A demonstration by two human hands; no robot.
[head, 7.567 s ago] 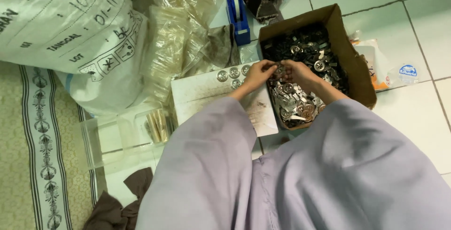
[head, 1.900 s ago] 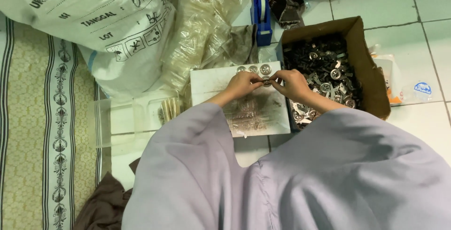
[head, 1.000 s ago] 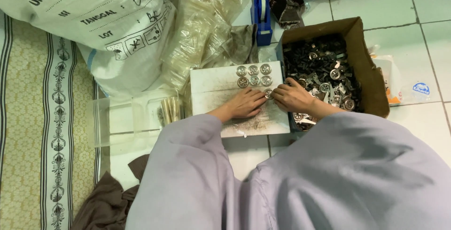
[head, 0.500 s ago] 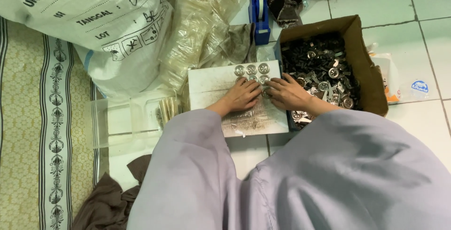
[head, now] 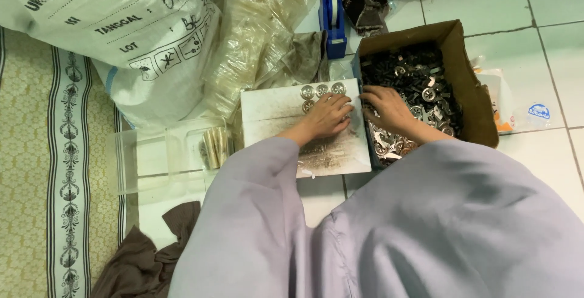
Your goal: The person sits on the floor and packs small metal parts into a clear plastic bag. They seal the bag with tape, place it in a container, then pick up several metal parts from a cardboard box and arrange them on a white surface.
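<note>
Three round metal discs (head: 321,90) lie in a row on the white board (head: 274,112); left hand (head: 328,115) rests spread on a fourth, right hand (head: 389,106) reaches loosely into the still-full cardboard box (head: 465,85) of parts: barely begun

Piecework is being done on the floor of a home.

A white tiled floor (head: 547,42) is being used as the work surface, with a patterned woven mat (head: 42,170) laid beside it. A cardboard box (head: 468,85) of small metal parts, a large printed sack (head: 115,24), crumpled clear plastic bags (head: 255,36) and a blue tape dispenser (head: 334,24) are being kept close around a white board (head: 274,112).
</note>
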